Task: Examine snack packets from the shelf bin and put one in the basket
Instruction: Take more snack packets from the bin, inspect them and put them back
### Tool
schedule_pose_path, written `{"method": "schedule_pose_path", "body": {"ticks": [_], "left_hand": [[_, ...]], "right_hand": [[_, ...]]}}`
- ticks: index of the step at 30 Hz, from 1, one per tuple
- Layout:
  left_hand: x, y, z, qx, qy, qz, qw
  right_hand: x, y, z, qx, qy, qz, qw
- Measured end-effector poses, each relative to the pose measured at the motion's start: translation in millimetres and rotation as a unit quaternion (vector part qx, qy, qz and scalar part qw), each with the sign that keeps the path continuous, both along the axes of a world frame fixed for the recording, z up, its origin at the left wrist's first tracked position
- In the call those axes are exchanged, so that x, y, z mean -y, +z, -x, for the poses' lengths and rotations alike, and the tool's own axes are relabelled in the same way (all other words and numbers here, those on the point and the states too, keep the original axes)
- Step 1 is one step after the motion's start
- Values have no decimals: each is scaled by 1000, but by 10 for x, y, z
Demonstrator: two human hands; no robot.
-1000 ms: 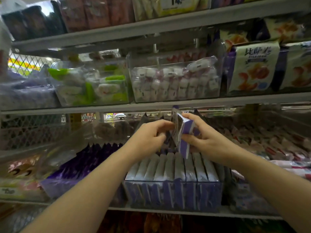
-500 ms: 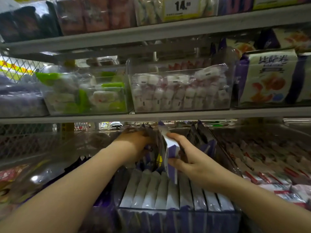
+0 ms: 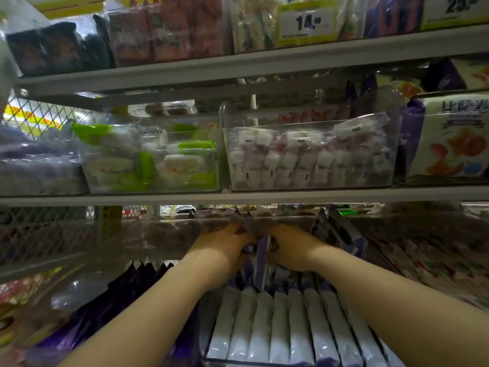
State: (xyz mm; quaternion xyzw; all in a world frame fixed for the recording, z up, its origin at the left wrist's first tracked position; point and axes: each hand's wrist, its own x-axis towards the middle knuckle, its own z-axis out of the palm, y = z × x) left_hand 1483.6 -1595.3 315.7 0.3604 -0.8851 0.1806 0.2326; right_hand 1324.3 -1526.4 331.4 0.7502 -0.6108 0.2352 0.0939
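Both my hands reach deep into a clear shelf bin (image 3: 264, 362) filled with several upright white and purple snack packets (image 3: 280, 327). My left hand (image 3: 225, 247) and my right hand (image 3: 293, 247) sit close together at the back of the row. One purple and white packet (image 3: 262, 258) stands on edge between them, pressed from both sides by my curled fingers. The fingertips are hidden among the dark packets at the back. No basket is in view.
The shelf edge above (image 3: 238, 197) hangs just over my hands. On it stand a clear bin of green and white sweets (image 3: 148, 162) and a clear bin of pink and white sweets (image 3: 309, 157). Dark purple packets (image 3: 119, 295) lie to the left, red and white packets (image 3: 423, 260) to the right.
The packet held up in front of the bin has gone back down into the back of the row. Both hands moved forward and deeper under the shelf. The view has moved closer.
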Motion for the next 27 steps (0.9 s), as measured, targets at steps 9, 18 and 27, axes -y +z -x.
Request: {"method": "schedule_pose_path", "body": {"ticks": [9, 18, 27], "left_hand": [[-76, 0, -29, -7, 2, -5, 1000], [-83, -22, -47, -45, -8, -32, 998], [-99, 3, -50, -37, 1, -31, 999]], "right_hand": [[124, -4, -98, -97, -56, 33, 993], [77, -251, -86, -187, -78, 81, 976], [-4, -158, 49, -157, 9, -104, 982]]}}
